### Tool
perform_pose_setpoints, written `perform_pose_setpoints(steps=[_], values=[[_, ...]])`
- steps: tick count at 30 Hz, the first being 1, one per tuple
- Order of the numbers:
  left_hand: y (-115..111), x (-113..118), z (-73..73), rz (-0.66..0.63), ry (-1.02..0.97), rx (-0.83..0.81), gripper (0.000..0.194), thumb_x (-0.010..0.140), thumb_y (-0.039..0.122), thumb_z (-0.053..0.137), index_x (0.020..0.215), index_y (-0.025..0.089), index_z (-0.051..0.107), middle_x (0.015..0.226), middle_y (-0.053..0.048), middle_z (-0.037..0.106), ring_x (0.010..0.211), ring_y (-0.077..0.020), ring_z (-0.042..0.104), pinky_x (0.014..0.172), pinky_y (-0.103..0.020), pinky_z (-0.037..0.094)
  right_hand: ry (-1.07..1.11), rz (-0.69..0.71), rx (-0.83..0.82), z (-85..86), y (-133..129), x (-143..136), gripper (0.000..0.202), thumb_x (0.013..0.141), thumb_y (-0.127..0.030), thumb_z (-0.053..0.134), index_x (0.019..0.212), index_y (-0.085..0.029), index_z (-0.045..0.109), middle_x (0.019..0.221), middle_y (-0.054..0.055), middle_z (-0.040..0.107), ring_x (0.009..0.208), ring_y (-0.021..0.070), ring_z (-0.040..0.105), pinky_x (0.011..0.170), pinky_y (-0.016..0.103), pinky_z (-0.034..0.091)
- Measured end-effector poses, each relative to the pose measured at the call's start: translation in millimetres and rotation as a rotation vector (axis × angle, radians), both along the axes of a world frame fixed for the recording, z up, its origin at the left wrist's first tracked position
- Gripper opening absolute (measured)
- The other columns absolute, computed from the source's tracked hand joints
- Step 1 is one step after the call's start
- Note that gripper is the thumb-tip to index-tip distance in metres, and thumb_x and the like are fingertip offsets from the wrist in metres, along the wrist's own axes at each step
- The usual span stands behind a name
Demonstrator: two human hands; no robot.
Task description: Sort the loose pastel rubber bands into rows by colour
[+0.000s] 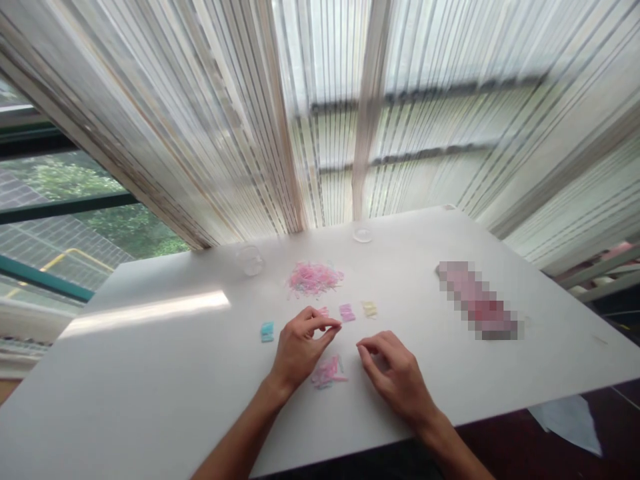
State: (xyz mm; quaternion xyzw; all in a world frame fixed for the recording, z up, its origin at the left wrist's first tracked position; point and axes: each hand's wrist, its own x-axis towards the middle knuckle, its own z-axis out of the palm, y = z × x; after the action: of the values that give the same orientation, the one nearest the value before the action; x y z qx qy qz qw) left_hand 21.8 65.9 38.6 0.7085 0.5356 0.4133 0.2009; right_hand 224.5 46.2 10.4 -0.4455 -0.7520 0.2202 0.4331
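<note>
Pink strips, with a few bluish ones among them, make up the small pile (pixel 327 373) on the table between my hands, on the side nearer me. My left hand (pixel 300 343) is over the tabletop, thumb and forefinger meeting at the tips in a pinch; from this view I cannot tell whether anything is caught between them. My right hand (pixel 395 373) is just across from it, fingers curled and thumb tip drawn close to the forefinger, and I cannot make out anything in that grip either.

Past the left fingertips I see the pink group (pixel 324 312), partly hidden by that hand. Next to it, toward the right, come the purple group (pixel 347 313) and then the yellow group (pixel 369 309), each apart from its neighbour. The blue group (pixel 267 332) lies to the left of my left hand.

Farther out is the large pile (pixel 315 278), loose and mostly pink. Beyond it, toward the far edge, my feed shows a clear container (pixel 250 260) at left and a clear round piece (pixel 363 235) at right. A pixelated object (pixel 477 303) lies on the right side of the white table (pixel 165 373). Striped curtains (pixel 225 120) hang behind, with greenery (pixel 135 227) outside at left.
</note>
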Motion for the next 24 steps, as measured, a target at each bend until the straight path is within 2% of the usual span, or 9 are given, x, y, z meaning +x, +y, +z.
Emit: perform_pose_setpoints(steps=[3, 8, 13, 16, 20, 24], values=[[11.5, 7.7, -7.1, -0.027, 0.125, -0.041, 0.015, 0.084, 0.016, 0.074, 0.089, 0.028, 0.082, 0.073, 0.003, 0.064, 0.061, -0.0089, 0.059, 0.059, -0.019, 0.047, 0.023, -0.042, -0.014, -0.5, 0.2, 0.3, 0.012, 0.096, -0.019, 0.057, 0.089, -0.022, 0.066, 0.079, 0.004, 0.066, 0.074, 0.0196, 0.062, 0.069, 0.031, 0.053], [11.4, 9.7, -13.1, -0.031, 0.265, -0.046, 0.013, 0.085, 0.017, 0.074, 0.089, 0.028, 0.081, 0.074, 0.003, 0.065, 0.058, -0.0085, 0.059, 0.059, -0.019, 0.046, 0.029, -0.058, -0.027, -0.7, 0.2, -0.3, 0.012, 0.096, -0.019, 0.057, 0.089, -0.022, 0.066, 0.079, 0.003, 0.066, 0.075, 0.0197, 0.062, 0.069, 0.031, 0.053], [10.1, 9.4, -15.1, -0.015, 0.31, -0.045, 0.012, 0.089, 0.023, 0.072, 0.095, 0.027, 0.08, 0.076, 0.003, 0.066, 0.061, -0.0095, 0.061, 0.061, -0.02, 0.047, -0.009, -0.062, -0.014, -4.9, 1.3, -1.4, 0.011, 0.097, -0.017, 0.056, 0.091, -0.022, 0.065, 0.083, 0.004, 0.066, 0.08, 0.0211, 0.061, 0.073, 0.034, 0.053], [7.4, 6.0, -11.2, 0.005, 0.335, -0.054, 0.012, 0.089, 0.024, 0.07, 0.097, 0.026, 0.079, 0.079, 0.002, 0.067, 0.065, -0.0107, 0.064, 0.062, -0.021, 0.048, -0.075, -0.055, 0.011, -8.2, 2.0, -3.4, 0.011, 0.097, -0.017, 0.055, 0.097, -0.021, 0.065, 0.086, 0.006, 0.065, 0.084, 0.0229, 0.061, 0.075, 0.037, 0.054], [-8.3, -6.0, 0.0, 0.013, 0.338, -0.07, 0.014, 0.09, 0.022, 0.066, 0.096, 0.025, 0.078, 0.084, 0.0, 0.069, 0.069, -0.0121, 0.066, 0.063, -0.022, 0.049, -0.239, -0.029, 0.033, -9.8, 3.4, -8.4, 0.017, 0.097, -0.015, 0.053, 0.107, -0.021, 0.065, 0.089, 0.007, 0.062, 0.086, 0.0248, 0.059, 0.077, 0.04, 0.054], [-39.0, -20.3, 0.6, 0.099, 0.25, -0.058, 0.017, 0.094, 0.032, 0.062, 0.095, 0.024, 0.077, 0.079, 0.0, 0.067, 0.056, -0.0112, 0.057, 0.057, -0.023, 0.049, -0.35, -0.062, 0.067, -10.3, 5.9, -13.7, 0.022, 0.097, -0.017, 0.051, 0.114, -0.021, 0.064, 0.089, 0.007, 0.062, 0.085, 0.0253, 0.058, 0.075, 0.04, 0.054]])
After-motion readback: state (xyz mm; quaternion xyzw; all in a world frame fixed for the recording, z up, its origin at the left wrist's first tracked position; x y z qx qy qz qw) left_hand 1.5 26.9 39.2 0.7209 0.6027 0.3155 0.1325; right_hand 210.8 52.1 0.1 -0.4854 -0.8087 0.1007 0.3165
